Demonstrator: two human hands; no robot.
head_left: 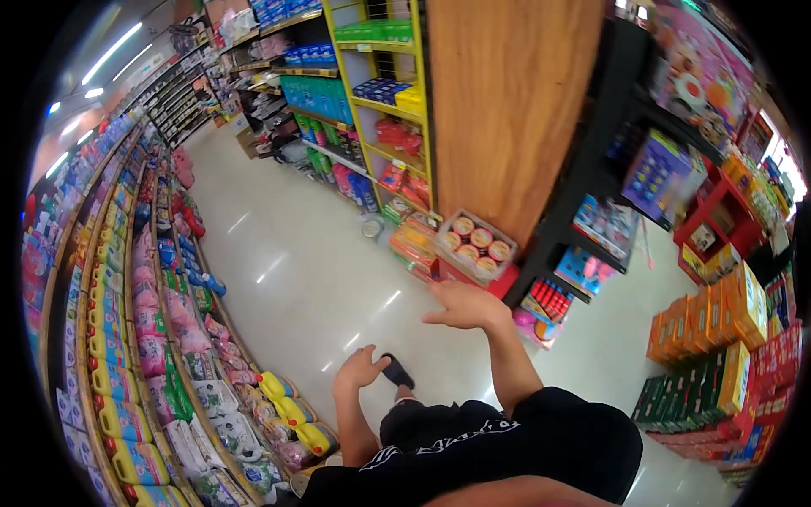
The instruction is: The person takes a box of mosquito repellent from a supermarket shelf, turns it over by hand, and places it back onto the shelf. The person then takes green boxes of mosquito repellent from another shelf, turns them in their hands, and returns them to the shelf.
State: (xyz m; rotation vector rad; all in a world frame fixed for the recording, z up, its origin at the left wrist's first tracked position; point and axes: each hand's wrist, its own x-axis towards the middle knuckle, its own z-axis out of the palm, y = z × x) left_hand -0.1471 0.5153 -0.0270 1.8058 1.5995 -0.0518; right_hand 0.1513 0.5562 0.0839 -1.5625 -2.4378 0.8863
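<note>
My left hand [361, 367] hangs in the air over the aisle floor, with its thumb apart from the fingers and nothing in it. Just beyond it on the floor is my dark shoe [396, 369]. My right hand [463, 306] reaches forward, its fingers stretched out and holding nothing. In the view it is nearest to a clear box of round tubs with red-and-white lids [479, 244], apart from it. Beside that box lie orange packs [416, 241] at the foot of a yellow shelf rack [425, 110].
Long shelves of detergent jugs [118, 380] and bagged goods run along the left. Yellow-capped bottles [294, 411] stand low near my left arm. A wooden panel [511, 101] rises ahead, with a black rack [553, 203] beside it. Stacked orange boxes [708, 313] stand at the right.
</note>
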